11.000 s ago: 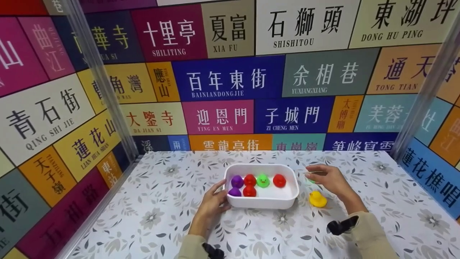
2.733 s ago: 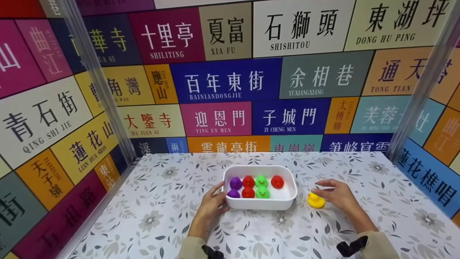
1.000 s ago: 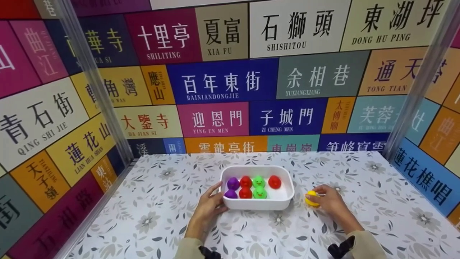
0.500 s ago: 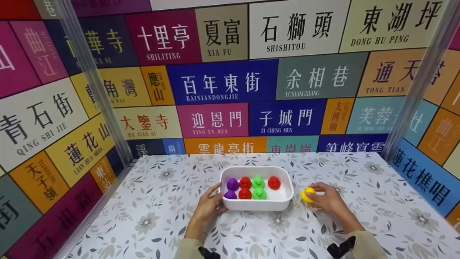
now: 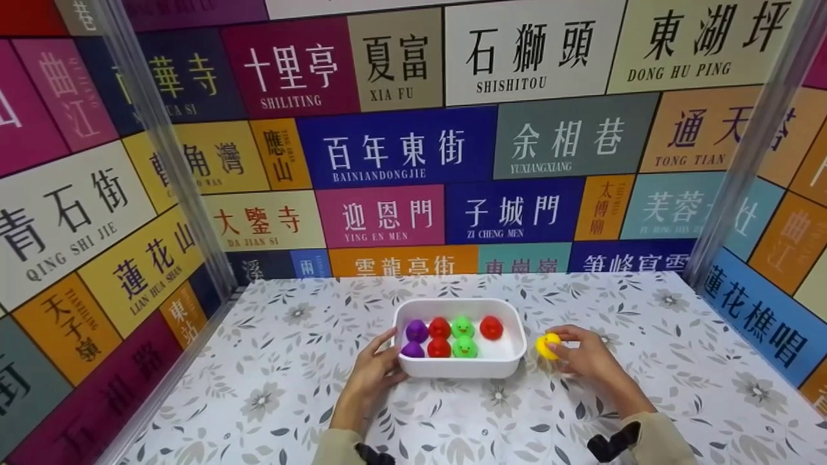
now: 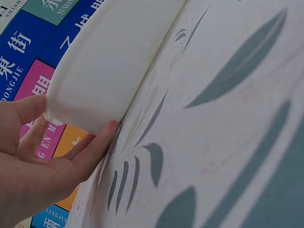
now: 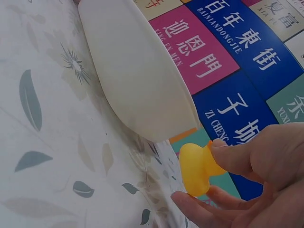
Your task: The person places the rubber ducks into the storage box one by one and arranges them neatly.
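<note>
My right hand (image 5: 586, 352) pinches a yellow toy duck (image 5: 548, 346) between thumb and fingers, just right of a white plastic box (image 5: 465, 369). In the right wrist view, the yellow duck (image 7: 194, 167) is close to the box's end wall (image 7: 142, 71). My left hand (image 5: 373, 369) rests its extended fingers against the box's left end; in the left wrist view the fingertips touch the rim and the wall's lower edge. Inside the box are two purple ducks (image 5: 417, 331), a pair of green ducks (image 5: 464, 347) and several red ducks (image 5: 491, 328), one red set apart at right.
The table wears a white cloth (image 5: 271, 361) with grey flowers and leaves. Behind it stands a wall of coloured panels (image 5: 400, 145) with Chinese lettering, and clear upright posts (image 5: 730, 174) mark the corners.
A second green duck has joined the others in the box. The right hand has taken hold of the yellow duck and moved it left, toward the box. The left hand has stayed at the box.
</note>
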`<state>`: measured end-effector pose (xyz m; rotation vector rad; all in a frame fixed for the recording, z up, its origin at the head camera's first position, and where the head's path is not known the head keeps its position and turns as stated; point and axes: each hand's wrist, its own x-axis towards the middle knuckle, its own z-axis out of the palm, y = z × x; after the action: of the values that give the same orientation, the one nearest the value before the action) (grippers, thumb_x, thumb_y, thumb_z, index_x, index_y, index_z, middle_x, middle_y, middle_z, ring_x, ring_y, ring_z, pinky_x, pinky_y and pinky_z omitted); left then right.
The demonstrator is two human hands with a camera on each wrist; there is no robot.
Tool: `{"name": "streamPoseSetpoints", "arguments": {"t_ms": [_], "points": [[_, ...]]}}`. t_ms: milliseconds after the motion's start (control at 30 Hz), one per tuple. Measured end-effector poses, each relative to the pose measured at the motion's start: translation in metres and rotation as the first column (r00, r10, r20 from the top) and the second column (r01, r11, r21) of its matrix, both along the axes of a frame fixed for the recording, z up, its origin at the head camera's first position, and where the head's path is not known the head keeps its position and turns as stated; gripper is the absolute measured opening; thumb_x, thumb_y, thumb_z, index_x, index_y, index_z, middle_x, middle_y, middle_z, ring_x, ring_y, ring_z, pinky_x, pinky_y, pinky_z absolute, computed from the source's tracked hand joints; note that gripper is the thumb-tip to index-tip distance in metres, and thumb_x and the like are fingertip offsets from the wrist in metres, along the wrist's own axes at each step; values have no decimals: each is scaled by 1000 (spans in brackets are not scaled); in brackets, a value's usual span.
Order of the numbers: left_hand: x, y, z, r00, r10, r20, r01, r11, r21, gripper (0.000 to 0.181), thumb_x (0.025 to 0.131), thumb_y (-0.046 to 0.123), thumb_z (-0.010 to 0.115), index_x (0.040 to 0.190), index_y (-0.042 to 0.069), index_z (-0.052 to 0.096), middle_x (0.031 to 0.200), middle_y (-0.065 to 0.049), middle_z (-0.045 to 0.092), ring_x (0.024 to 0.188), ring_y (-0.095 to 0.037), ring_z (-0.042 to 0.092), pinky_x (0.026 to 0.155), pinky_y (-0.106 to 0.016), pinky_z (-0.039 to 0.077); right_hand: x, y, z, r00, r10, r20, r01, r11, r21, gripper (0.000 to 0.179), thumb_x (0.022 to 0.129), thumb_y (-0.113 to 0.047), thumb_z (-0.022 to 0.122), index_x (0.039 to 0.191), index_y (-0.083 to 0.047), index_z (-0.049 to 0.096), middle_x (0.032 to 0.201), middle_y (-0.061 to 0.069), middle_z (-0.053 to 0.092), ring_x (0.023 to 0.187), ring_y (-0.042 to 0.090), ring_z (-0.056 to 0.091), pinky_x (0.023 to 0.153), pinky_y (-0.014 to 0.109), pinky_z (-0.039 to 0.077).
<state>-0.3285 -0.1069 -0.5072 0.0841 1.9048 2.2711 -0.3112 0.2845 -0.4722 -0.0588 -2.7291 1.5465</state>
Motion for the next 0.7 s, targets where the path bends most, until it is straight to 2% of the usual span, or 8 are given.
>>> {"name": "streamPoseSetpoints", "arguments": {"t_ms": [333,533,700], "points": [[0,1,0,1000,8,4,-8,1000,-30,57,103,16,53,155,7,34,135,-31,58,100,-19,67,89,-40,59,0,-4,3,1000,13,-14,-13,1000,-25,40,97,-14,65,135,-1,59,136,31,54,91,19,66,72,36,62],[0,1,1,1000,17,10,-16,998,-53,54,103,16,53,154,9,37,135,-30,58,103,-22,67,89,-41,59,0,-8,9,998,23,-59,-25,999,-35,39,98,-12,63,135,-3,59,139,29,53,106,28,66,75,36,62],[1,1,1,1000,22,12,-21,998,-56,54,103,16,52,155,9,37,136,-30,57,102,-23,67,89,-41,59,0,-13,14,999,28,-29,-29,999,-35,39,99,-14,61,136,-4,57,143,27,49,115,33,63,81,35,62]]}}
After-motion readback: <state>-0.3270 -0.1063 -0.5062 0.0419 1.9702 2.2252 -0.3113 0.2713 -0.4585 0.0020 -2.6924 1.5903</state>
